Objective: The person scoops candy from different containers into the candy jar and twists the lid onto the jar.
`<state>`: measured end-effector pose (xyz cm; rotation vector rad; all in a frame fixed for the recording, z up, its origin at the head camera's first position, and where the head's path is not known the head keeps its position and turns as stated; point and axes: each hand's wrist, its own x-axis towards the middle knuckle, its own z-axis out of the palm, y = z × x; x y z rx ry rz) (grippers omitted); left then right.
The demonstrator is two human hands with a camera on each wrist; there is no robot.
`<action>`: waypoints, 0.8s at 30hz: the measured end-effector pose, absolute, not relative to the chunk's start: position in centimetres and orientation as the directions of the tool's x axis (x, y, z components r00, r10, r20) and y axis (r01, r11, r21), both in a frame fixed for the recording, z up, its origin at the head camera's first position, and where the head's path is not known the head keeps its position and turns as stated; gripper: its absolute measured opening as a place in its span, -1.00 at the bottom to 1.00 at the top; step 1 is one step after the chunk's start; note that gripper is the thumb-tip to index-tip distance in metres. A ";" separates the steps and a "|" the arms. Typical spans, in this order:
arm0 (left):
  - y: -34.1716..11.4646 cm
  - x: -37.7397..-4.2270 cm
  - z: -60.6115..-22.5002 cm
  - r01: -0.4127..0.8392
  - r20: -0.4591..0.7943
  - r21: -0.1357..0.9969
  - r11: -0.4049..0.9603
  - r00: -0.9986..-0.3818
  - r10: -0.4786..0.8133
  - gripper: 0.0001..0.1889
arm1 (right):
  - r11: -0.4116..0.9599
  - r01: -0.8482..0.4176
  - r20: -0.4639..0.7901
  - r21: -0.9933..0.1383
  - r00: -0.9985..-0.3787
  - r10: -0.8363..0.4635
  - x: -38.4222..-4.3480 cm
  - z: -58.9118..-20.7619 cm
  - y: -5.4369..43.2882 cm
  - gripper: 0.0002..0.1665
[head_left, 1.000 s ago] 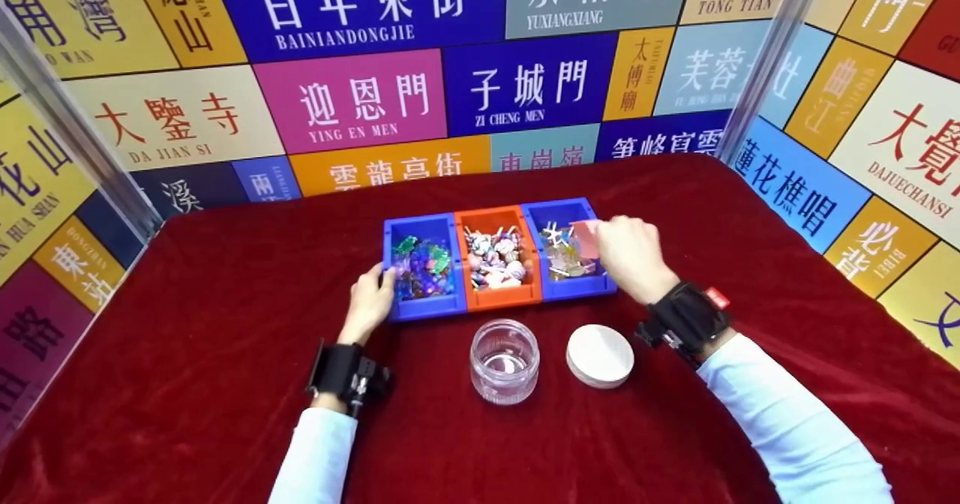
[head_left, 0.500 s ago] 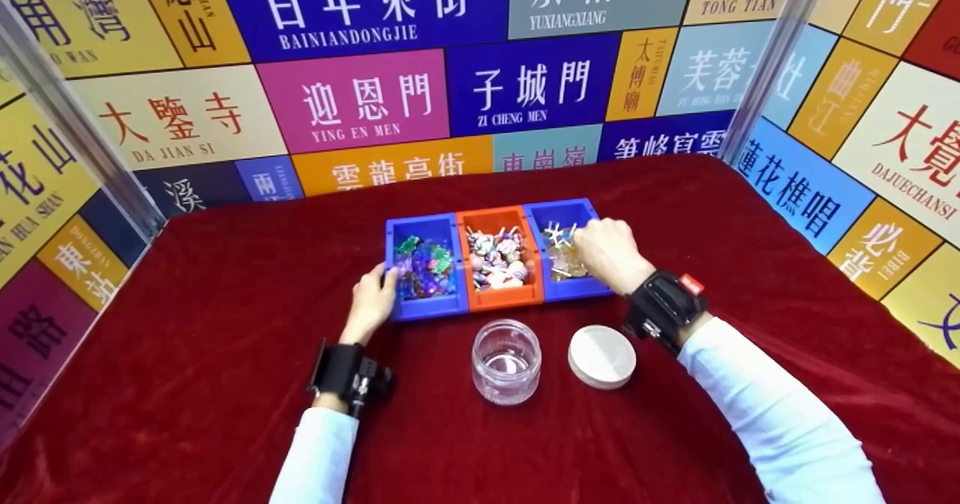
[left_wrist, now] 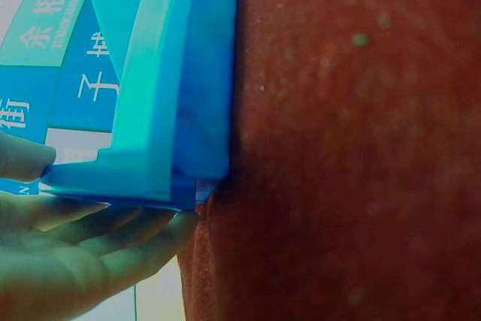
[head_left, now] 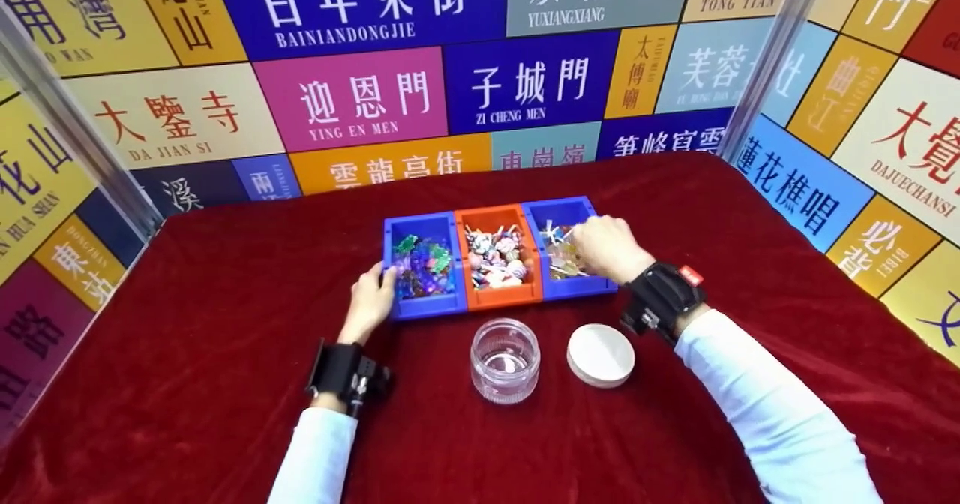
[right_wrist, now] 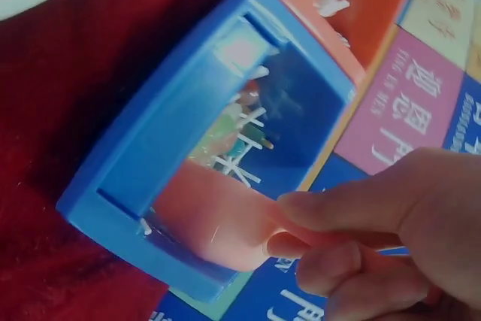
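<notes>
My right hand [head_left: 609, 249] pinches the handle of a pink scoop [right_wrist: 225, 216] and holds it down in the right-hand blue bin [right_wrist: 173, 110]. Inside that bin lie lollipops [right_wrist: 239, 144] with white sticks; the scoop's bowl is among them at one end. In the head view the hand hides the scoop. My left hand [head_left: 371, 300] grips the outer side of the left blue bin [head_left: 429, 309], with its thumb over the rim and its fingers beneath in the left wrist view. Shiny, colourful small pieces [head_left: 424, 268] fill part of this bin.
Between the blue bins, joined to both, is an orange bin [head_left: 504, 297] of lollipops. In front stand an open clear jar [head_left: 505, 361] and, to its right, a white lid [head_left: 601, 355] lying flat. A red cloth [head_left: 225, 339] covers the table; printed panels [head_left: 352, 99] rise behind.
My right hand has moved left and the pink scoop has gone down into the right blue bin, out of the head view's sight. The left hand keeps its grip.
</notes>
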<state>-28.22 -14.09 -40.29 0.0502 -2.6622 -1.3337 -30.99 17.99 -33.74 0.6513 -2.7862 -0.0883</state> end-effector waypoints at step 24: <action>-13.9 -28.3 -40.5 0.048 0.140 0.797 0.602 -0.984 -0.107 -0.56 | 0.914 -0.157 0.157 -0.374 -0.982 -0.105 -31.4 -37.2 19.4 -0.72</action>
